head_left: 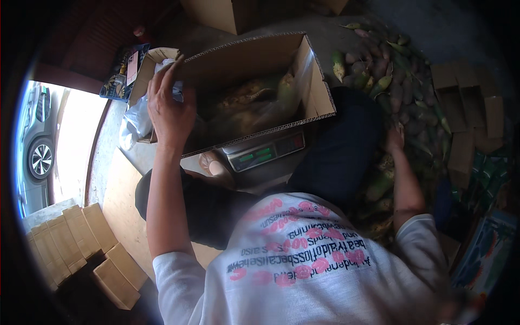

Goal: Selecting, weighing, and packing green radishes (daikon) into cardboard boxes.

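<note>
A cardboard box [319, 95] with a clear plastic liner [303, 76] stands on a digital scale [265, 154]. Several large radish-like roots [246, 95] lie in it, in shadow. My left hand [172, 108] is at the box's left end, fingers stretched and thumb apart, beside bunched plastic [135, 124] that hangs over the edge. Whether it touches the plastic is unclear. Beyond my right knee, my right hand [395, 140] reaches down to a pile of green and purplish roots [403, 92]. Its fingertips are dim, and I cannot make out whether they hold one.
Folded cardboard pieces [70, 238] lie at the lower left, with more flattened cardboard [466, 103] at the right. Another box [216, 13] stands at the far side. A board [127, 189] lies left of my legs. Through the doorway, a grey car [39, 151] is visible outside.
</note>
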Action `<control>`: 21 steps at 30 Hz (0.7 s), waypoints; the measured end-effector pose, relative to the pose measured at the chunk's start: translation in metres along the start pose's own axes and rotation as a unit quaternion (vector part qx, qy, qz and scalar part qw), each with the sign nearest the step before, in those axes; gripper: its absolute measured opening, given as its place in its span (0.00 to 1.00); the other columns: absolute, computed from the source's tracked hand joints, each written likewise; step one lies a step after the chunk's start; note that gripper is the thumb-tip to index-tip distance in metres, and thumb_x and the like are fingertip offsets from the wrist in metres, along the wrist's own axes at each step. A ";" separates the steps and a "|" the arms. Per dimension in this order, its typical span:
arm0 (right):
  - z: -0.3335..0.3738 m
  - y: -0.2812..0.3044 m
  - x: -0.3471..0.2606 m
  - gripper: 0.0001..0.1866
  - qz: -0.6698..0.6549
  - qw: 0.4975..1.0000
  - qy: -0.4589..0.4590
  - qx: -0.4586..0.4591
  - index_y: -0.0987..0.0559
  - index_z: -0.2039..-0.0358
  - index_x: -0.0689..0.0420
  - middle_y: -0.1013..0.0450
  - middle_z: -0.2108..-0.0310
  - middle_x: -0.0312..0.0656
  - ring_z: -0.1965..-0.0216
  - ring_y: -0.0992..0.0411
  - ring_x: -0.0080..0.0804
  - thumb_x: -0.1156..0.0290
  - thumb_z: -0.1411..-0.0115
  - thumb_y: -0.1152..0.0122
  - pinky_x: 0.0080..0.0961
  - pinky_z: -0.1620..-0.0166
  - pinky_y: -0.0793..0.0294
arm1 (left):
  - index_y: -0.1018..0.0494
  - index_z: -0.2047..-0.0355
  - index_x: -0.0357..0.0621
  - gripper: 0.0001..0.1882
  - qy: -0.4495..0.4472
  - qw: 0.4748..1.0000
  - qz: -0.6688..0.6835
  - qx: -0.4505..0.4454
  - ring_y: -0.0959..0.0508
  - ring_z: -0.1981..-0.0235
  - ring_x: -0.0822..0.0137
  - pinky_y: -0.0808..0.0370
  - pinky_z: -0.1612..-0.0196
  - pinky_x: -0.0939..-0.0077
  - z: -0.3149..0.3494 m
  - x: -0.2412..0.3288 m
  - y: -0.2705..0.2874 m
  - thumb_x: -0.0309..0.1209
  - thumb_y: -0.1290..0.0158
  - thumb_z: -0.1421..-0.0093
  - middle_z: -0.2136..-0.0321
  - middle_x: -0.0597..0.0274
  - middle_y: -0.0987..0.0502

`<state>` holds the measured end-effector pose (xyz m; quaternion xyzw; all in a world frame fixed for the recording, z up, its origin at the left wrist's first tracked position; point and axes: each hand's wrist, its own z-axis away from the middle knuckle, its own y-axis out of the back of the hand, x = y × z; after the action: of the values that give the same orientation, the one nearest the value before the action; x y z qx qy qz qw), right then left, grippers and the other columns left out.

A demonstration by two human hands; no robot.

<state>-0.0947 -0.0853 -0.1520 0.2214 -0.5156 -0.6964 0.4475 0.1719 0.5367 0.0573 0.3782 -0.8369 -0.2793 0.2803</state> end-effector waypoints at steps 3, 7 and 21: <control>0.014 0.028 -0.013 0.23 -0.228 0.971 -0.071 0.031 0.26 0.43 0.48 0.31 0.42 0.46 0.40 0.32 0.37 0.64 0.39 0.40 0.30 0.41 0.33 | 0.27 0.46 0.42 0.24 0.114 0.951 0.232 -0.167 0.21 0.57 0.49 0.27 0.47 0.66 -0.001 0.039 -0.018 0.26 0.44 0.44 0.57 0.51 0.21; 0.012 0.065 -0.030 0.19 -0.452 0.877 -0.077 0.142 0.18 0.54 0.58 0.19 0.61 0.45 0.55 0.23 0.35 0.57 0.37 0.38 0.27 0.49 0.30 | 0.29 0.46 0.37 0.22 0.301 0.725 0.518 -0.340 0.22 0.54 0.63 0.26 0.50 0.73 -0.019 0.104 -0.097 0.28 0.45 0.40 0.53 0.54 0.22; 0.102 0.312 -0.211 0.08 -0.705 0.662 0.254 -0.020 0.22 0.59 0.58 0.22 0.64 0.36 0.63 0.25 0.21 0.68 0.34 0.43 0.19 0.60 0.28 | 0.29 0.49 0.36 0.16 0.422 0.659 0.535 -0.318 0.24 0.67 0.72 0.26 0.60 0.73 -0.037 0.151 -0.153 0.29 0.51 0.36 0.62 0.61 0.22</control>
<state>0.0560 0.1265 0.1397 0.6775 -0.0577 -0.7309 -0.0590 0.1860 0.3227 0.0180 -0.1697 -0.5472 -0.1405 0.8075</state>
